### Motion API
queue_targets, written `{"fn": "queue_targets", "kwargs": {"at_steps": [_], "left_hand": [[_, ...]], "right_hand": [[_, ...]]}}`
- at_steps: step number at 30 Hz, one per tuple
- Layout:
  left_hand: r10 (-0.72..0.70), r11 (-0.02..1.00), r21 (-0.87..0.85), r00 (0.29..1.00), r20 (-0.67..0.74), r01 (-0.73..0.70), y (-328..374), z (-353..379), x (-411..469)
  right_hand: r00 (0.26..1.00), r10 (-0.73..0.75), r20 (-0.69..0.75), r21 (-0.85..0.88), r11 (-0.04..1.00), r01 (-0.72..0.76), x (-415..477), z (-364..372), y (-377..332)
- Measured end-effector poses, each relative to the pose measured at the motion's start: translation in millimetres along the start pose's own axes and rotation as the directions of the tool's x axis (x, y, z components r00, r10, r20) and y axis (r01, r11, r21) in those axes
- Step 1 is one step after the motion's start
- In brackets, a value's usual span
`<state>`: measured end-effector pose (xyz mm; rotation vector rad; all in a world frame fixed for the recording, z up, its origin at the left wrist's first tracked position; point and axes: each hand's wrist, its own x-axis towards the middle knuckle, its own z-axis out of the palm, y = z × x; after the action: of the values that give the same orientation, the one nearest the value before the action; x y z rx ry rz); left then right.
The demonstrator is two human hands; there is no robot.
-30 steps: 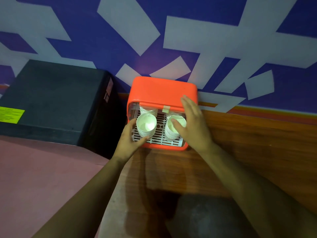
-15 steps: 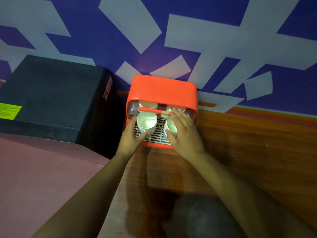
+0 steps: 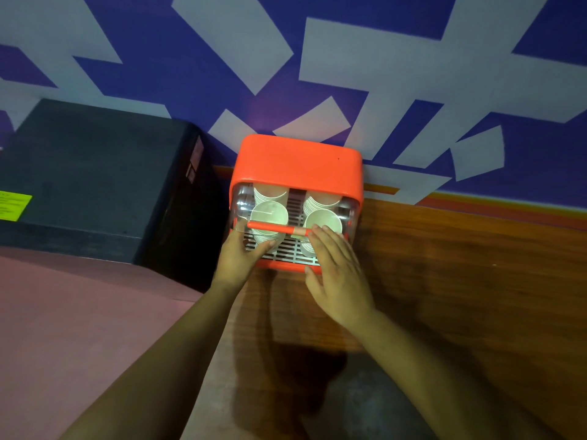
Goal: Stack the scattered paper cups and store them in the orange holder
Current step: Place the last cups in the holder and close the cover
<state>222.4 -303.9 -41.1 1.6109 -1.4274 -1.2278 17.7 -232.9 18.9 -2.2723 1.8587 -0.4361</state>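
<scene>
Closing up looks to be the step in hand: four stacks of paper cups stand on the slatted tray inside the orange holder, set on the desk against the wall. The right hand lays nearly straight fingers on the orange bar of the clear cover, grasping nothing. The left hand reaches under the cover's edge beside the front-left stack; whether it grips the stack cannot be told. Next, by this reading, the left hand must come clear so the cover can drop to the tray's front lip.
</scene>
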Motion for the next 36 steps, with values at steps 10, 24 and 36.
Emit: {"fn": "queue_targets", "kwargs": {"at_steps": [10,24,36], "left_hand": [[-0.040,0.997,0.066,0.999,-0.023,0.041,-13,-21,-11],[0.026,0.995,0.098,0.999,-0.035,-0.022,6,-1,3],[0.049,0.998,0.046,0.998,-0.032,-0.047,11,0,-2]], "right_hand": [[0.988,0.116,-0.106,0.020,0.993,-0.115,16,-1,8],[0.987,0.093,-0.134,-0.193,0.974,-0.118,26,3,19],[0.982,0.045,-0.186,-0.238,0.967,-0.090,25,16,28]]}}
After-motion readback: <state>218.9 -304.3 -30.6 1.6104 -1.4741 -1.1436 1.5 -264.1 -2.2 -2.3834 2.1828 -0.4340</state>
